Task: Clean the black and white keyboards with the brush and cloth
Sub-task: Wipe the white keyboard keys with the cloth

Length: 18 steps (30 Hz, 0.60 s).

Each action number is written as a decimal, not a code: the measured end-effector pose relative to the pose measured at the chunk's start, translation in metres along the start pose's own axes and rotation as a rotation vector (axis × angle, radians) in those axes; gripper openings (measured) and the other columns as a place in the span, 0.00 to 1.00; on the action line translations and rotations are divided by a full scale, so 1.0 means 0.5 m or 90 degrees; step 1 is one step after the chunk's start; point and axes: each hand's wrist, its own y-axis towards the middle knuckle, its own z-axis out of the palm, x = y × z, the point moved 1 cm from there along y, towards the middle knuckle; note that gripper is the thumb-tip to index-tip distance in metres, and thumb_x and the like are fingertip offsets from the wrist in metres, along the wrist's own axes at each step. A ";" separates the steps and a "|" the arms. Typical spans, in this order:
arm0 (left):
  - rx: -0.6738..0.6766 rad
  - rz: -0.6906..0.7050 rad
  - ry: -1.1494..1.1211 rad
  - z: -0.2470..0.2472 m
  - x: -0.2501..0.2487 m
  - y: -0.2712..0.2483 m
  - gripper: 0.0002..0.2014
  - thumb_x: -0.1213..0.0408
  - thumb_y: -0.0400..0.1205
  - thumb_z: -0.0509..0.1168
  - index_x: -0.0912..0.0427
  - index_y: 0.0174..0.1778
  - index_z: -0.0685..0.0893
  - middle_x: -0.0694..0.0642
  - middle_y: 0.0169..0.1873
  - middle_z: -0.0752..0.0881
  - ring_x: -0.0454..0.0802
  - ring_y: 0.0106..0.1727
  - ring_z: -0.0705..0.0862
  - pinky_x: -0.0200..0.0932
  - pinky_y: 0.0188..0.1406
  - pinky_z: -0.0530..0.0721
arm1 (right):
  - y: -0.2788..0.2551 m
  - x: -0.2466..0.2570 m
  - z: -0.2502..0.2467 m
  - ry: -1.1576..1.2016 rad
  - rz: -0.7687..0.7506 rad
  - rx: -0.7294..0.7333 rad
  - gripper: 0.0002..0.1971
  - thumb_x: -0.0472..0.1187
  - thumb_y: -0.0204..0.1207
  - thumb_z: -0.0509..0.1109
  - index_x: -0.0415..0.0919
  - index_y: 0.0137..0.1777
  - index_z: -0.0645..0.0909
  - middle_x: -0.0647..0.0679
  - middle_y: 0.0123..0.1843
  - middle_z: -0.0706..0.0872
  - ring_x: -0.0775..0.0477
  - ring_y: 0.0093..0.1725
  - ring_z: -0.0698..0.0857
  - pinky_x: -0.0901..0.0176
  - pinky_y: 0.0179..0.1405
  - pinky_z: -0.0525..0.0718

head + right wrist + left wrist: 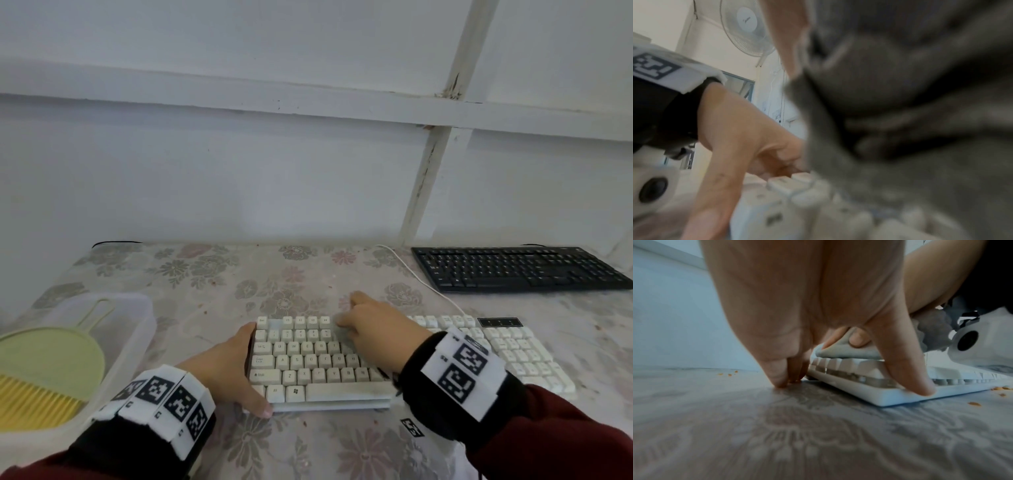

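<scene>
We've got L hand [227, 370] braced on the white keyboard [318, 359] left edge, fingers straight, thumb on front lip. R hand [371, 329] bunched round grey cloth [846, 350], pressing it on the top key rows.

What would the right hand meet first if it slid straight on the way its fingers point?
The right hand, holding a cloth on the white keyboard, points up-left. Likely only bare tablecloth past the top edge, then the wall; depth is unclear.
</scene>
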 end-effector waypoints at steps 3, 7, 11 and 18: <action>-0.002 0.015 0.006 0.000 -0.001 0.001 0.59 0.61 0.60 0.84 0.48 0.79 0.49 0.36 0.63 0.72 0.39 0.66 0.73 0.34 0.65 0.72 | 0.033 0.073 0.002 0.065 -0.074 -0.031 0.15 0.38 0.81 0.57 0.41 0.32 0.70 0.50 0.45 0.67 0.46 0.39 0.75 0.61 0.40 0.75; -0.010 0.021 0.024 0.000 -0.003 0.001 0.58 0.60 0.61 0.83 0.49 0.78 0.49 0.37 0.61 0.73 0.39 0.64 0.73 0.33 0.63 0.72 | 0.094 0.134 0.050 0.021 -0.125 -0.018 0.23 0.34 0.80 0.59 0.50 0.24 0.61 0.47 0.45 0.64 0.43 0.40 0.73 0.51 0.43 0.76; -0.014 0.012 0.034 0.000 -0.001 0.001 0.59 0.59 0.60 0.83 0.49 0.79 0.49 0.40 0.63 0.75 0.41 0.65 0.75 0.38 0.67 0.74 | 0.101 0.115 0.069 0.005 -0.135 -0.073 0.22 0.30 0.77 0.61 0.48 0.24 0.64 0.50 0.44 0.63 0.44 0.41 0.70 0.53 0.42 0.78; -0.006 0.013 0.017 -0.002 0.005 0.004 0.62 0.57 0.58 0.84 0.46 0.79 0.48 0.39 0.66 0.74 0.41 0.68 0.74 0.43 0.72 0.72 | 0.053 0.013 0.053 0.000 -0.102 -0.045 0.19 0.34 0.80 0.61 0.49 0.28 0.66 0.50 0.42 0.65 0.44 0.38 0.77 0.55 0.41 0.80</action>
